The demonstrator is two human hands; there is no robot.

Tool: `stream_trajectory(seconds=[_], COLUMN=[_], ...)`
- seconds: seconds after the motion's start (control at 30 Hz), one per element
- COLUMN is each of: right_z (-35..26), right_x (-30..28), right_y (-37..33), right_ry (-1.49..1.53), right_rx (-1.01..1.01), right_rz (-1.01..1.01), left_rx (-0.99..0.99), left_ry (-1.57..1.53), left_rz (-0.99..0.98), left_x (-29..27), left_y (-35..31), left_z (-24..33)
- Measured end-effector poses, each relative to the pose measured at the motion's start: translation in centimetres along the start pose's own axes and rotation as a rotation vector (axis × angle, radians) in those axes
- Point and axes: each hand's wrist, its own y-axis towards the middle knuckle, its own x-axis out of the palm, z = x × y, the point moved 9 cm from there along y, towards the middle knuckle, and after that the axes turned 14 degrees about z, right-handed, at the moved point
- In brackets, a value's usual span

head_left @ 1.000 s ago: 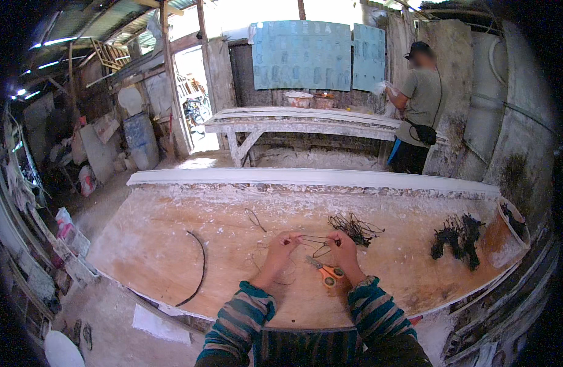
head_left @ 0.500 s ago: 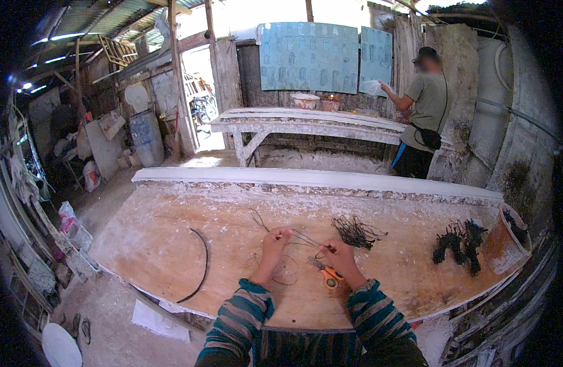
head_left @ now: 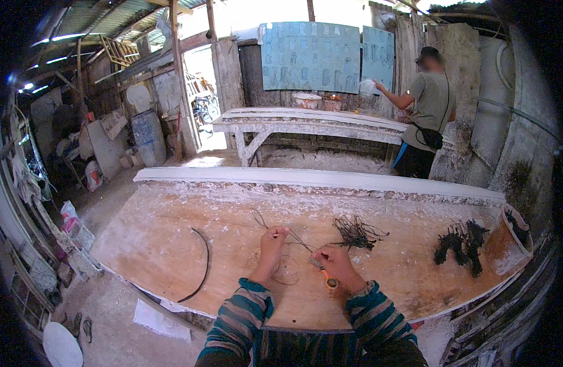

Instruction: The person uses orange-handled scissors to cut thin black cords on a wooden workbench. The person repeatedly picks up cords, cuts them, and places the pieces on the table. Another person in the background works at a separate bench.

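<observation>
the left hand (head_left: 273, 240) pinches one end of a thin, springy wire (head_left: 293, 238), fingers curled closed on it, above the rough, plaster-crusted wooden tabletop (head_left: 171, 232). the right hand (head_left: 334, 264) is clenched around orange-handled pliers (head_left: 324, 275), whose tip meets the wire's other end. the wire runs taut between both hands, with loose loops sagging beneath it onto the board. just beyond the right hand lies a tangled bundle of dark wire pieces (head_left: 356, 231); a blacker, knotted clump (head_left: 459, 244) sits near a round bucket (head_left: 504, 248) at the right. a curved dark strip (head_left: 202, 263) lies well left.
</observation>
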Motion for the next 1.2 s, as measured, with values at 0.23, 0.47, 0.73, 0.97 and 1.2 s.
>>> stream_trajectory(seconds=[0.23,0.47,0.73,0.97,1.2], right_z=[-1.6,-3.5,-4.6,-7.0,-7.6], right_x=[0.1,-0.1,-0.1,-0.2,-0.3], right_y=[-0.3,-0.2,-0.3,-0.3,-0.5], right_ry=[0.005,-0.022,-0.074,-0.188,-0.233], right_rx=[0.0,-0.128,-0.134,-0.336,-0.357], right_rz=[-0.042,-0.007,-0.055,-0.022,0.02], left_rx=[0.013,-0.012,-0.042,-0.007,-0.041], left_ry=[0.004,0.002,-0.018,-0.039,-0.023], left_rz=[0.007,0.018,0.034,0.056,0.04], left_x=[-0.1,-0.1,-0.1,-0.4,-0.3], left_y=[0.4,0.4,0.0,0.5,0.5], left_z=[-0.5,-1.1,-1.7,-2.2,-2.6])
